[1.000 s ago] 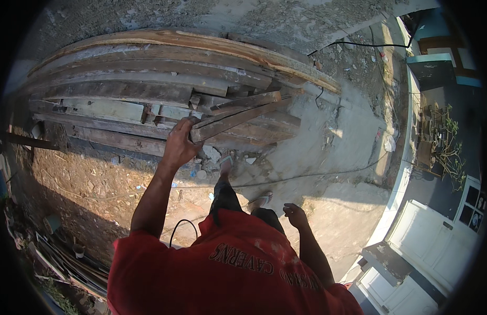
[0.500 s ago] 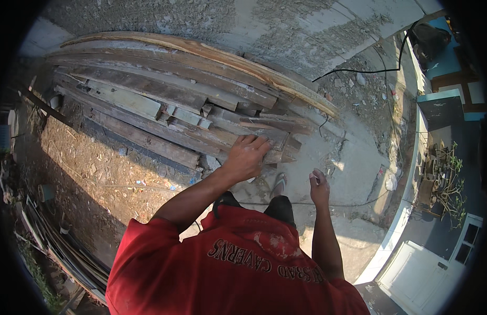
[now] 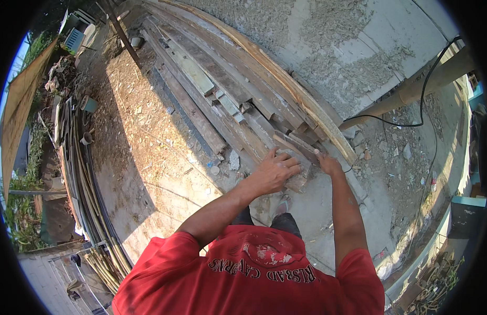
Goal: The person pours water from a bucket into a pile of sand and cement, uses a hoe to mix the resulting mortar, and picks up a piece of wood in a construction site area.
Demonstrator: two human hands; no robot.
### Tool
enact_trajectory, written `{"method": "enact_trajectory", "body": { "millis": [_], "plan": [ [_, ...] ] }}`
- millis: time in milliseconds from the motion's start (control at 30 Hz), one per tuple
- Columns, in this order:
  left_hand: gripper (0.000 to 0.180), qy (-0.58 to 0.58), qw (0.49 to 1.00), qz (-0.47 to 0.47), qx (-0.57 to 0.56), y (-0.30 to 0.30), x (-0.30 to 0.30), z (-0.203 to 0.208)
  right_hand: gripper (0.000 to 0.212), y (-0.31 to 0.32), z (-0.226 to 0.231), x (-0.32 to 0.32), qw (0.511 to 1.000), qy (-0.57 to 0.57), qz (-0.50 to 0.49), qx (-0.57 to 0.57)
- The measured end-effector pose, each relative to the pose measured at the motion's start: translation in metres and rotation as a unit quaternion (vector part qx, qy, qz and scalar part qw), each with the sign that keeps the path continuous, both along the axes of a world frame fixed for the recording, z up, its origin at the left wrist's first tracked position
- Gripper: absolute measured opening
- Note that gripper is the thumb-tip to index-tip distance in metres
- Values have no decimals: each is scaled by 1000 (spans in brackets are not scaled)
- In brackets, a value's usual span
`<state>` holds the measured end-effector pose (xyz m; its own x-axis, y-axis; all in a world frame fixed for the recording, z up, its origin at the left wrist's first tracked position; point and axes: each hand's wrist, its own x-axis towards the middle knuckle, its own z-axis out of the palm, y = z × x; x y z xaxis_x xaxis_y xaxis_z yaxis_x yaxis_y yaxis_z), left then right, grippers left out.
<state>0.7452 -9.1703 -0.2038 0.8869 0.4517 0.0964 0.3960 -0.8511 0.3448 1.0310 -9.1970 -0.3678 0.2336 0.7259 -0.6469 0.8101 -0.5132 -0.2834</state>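
Observation:
A stack of long, weathered timber beams (image 3: 201, 105) runs from the upper left down to the middle. My left hand (image 3: 277, 172) is curled over the near end of a timber beam (image 3: 300, 179), its fingers bent down onto the wood. At the end of a dark wooden board (image 3: 295, 146) lying on top of the stack, my right hand (image 3: 327, 163) has its fingers closed round the wood. The undersides of both grips are hidden. A pale plank (image 3: 193, 71) and small offcuts rest farther up the stack.
A pale curved slab of wood (image 3: 285, 79) edges the stack's far side. A black cable (image 3: 396, 124) loops past a post (image 3: 438, 84) at right. Rubble and wood chips (image 3: 143, 115) litter the ground. Long poles (image 3: 94, 194) lie at left.
My right hand has moved from hanging free at the right up to the dark board's end and closed on it. My left hand stays on the timber. The view has turned.

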Motion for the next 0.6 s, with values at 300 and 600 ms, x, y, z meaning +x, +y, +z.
{"method": "enact_trajectory", "body": {
  "millis": [300,600],
  "plan": [
    [44,12,999,43,-5,-23,12,2,104,-11,-10,15,998,51,33,4],
    [52,-22,984,178,15,-25,-4,-1,116,4,12,4,999,29,21,-32]
  ]
}}
